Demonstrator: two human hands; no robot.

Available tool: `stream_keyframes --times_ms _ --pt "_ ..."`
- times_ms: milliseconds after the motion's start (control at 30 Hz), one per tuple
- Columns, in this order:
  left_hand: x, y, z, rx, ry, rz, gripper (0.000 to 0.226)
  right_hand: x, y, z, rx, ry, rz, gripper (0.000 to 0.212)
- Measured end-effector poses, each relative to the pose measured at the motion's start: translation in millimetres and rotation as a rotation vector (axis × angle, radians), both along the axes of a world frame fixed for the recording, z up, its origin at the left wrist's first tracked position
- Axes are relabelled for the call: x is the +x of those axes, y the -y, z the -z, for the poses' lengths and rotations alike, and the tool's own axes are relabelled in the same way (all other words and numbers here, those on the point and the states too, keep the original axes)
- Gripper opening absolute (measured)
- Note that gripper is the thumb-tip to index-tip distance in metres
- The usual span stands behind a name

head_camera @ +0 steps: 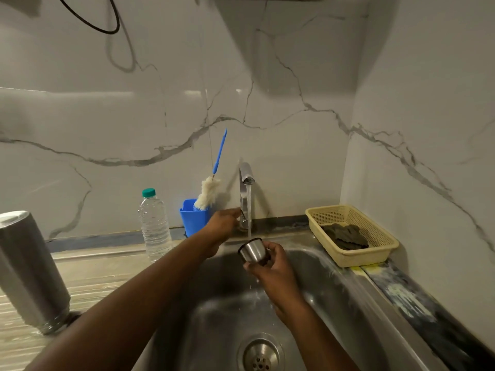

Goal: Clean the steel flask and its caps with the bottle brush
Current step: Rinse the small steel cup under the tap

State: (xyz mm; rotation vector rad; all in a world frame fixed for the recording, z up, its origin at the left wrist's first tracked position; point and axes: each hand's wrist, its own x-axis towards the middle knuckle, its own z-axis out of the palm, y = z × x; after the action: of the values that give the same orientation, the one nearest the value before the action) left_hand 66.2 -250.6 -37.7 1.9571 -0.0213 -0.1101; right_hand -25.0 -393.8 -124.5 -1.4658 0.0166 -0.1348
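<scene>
Head view: 1 camera is looking down over a steel sink (337, 287) set into the desk (107, 271).
Left hand (223, 223): is reaching to the tap (245, 191), fingertips touching the small lever at its base; I cannot tell whether they are pinching it.
Right hand (276, 269): is curling its fingers and thumb round the steel cap (250, 250), holding it over the sink, mouth tilted up.
Water (249, 210): is running from the spout down onto the cap's rim.
Steel flask (29, 269): is standing on the desk at the far left, well apart from both hands.
Bottle brush (210, 192): is sitting head-down in a blue holder (194, 219) just left of the tap, blue handle pointing up.
Plastic bottle (154, 226): is standing upright beside the holder, green lid on.
Basket (380, 246): is resting on the sink's right rim, holding a dark scrub pad (344, 236).
</scene>
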Motion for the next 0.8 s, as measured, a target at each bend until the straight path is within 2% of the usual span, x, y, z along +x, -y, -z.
stream_keyframes --times_ms 167,300,400,500,700,800 --pt "-0.1 12.7 -0.2 0.085 0.077 0.076 0.039 0.9 -1.6 0.6 0.0 0.041 0.02 0.059" --pt "-3.7 8.9 -3.3 0.118 0.075 0.091 0.042 0.8 1.1 -2.4 0.011 0.067 0.072 0.055" --pt "-27.4 -2.8 1.5 0.139 0.15 0.066 0.04 -2.1 0.7 -6.3 -0.02 0.11 0.091 0.055" --pt "-63.7 -23.5 15.0 0.215 0.226 0.046 0.028 -8.5 -0.8 -6.9 -0.166 0.164 0.09 0.063" --pt "-150.8 -72.2 30.3 0.431 0.202 0.054 0.019 -21.6 -9.0 -10.4 -0.657 0.304 0.072 0.054" --pt "-180.7 -94.5 28.9 0.441 0.164 0.06 0.021 -28.6 -20.3 -16.8 -0.707 0.307 0.003 0.064"
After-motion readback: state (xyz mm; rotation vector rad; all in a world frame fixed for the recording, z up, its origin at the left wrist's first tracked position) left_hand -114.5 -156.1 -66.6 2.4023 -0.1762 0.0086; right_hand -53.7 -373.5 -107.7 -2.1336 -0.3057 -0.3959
